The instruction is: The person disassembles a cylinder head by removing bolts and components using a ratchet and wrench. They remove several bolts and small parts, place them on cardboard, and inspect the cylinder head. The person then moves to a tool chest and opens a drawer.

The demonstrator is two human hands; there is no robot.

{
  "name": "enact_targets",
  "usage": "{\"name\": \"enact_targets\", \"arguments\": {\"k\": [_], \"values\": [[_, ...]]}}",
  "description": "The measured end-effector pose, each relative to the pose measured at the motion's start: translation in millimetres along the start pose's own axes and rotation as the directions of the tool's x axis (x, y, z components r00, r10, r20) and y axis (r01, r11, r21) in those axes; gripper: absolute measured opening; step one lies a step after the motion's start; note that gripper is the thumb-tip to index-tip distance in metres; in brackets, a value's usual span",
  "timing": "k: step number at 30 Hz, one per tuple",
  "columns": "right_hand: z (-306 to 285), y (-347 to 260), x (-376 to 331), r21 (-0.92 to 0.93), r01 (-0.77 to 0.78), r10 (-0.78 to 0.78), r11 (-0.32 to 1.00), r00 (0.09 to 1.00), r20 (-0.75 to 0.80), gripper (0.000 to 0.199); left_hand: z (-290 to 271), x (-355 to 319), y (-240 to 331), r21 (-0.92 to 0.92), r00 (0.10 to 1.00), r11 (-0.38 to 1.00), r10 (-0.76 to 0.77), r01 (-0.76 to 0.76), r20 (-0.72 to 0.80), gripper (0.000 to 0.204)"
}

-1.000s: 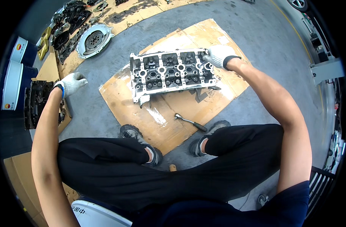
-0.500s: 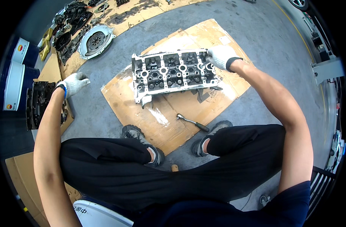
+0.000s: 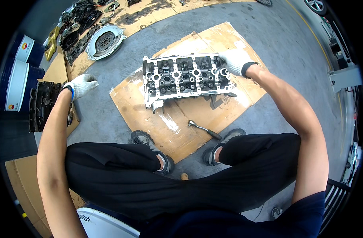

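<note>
An aluminium engine cylinder head (image 3: 185, 77) lies on an oil-stained cardboard sheet (image 3: 213, 115) on the concrete floor in front of my knees. My right hand (image 3: 235, 61), in a white knit glove, rests on the head's right end with fingers curled over its top edge. My left hand (image 3: 83, 84), also gloved, hovers with fingers loosely apart over the floor at the left, close to a dark engine part (image 3: 44, 105), holding nothing. A ratchet wrench (image 3: 204, 129) lies on the cardboard near my right shoe.
A round clutch plate (image 3: 105, 41) and several dark greasy parts (image 3: 76, 27) lie at the upper left on cardboard. Blue and white oil drums (image 3: 19, 79) stand at the far left. A white stool (image 3: 102, 224) is under me. A metal stand (image 3: 344, 77) is at the right.
My left hand has drifted slightly toward the cylinder head. The right hand stays on the head's right end; the view shifted a little.
</note>
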State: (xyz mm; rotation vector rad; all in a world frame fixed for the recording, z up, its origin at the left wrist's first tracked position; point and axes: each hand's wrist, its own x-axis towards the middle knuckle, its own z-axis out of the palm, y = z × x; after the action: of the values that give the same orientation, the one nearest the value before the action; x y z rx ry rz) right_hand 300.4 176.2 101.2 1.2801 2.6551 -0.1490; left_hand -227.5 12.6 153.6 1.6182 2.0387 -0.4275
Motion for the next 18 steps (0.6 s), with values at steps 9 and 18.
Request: {"name": "enact_targets", "arguments": {"k": [9,18], "values": [[-11,-12,0,0.066,-0.103,0.096,0.993,0.990,0.101,0.024,3,3,-5,0.002,0.998,0.998,0.055,-0.055,-0.027,0.044],[-58,-13,-11,0.075,0.087,-0.086,0.993,0.996,-0.020,0.018,-2,11,3,0.023,0.996,0.996,0.083,-0.083,-0.013,0.045]]}}
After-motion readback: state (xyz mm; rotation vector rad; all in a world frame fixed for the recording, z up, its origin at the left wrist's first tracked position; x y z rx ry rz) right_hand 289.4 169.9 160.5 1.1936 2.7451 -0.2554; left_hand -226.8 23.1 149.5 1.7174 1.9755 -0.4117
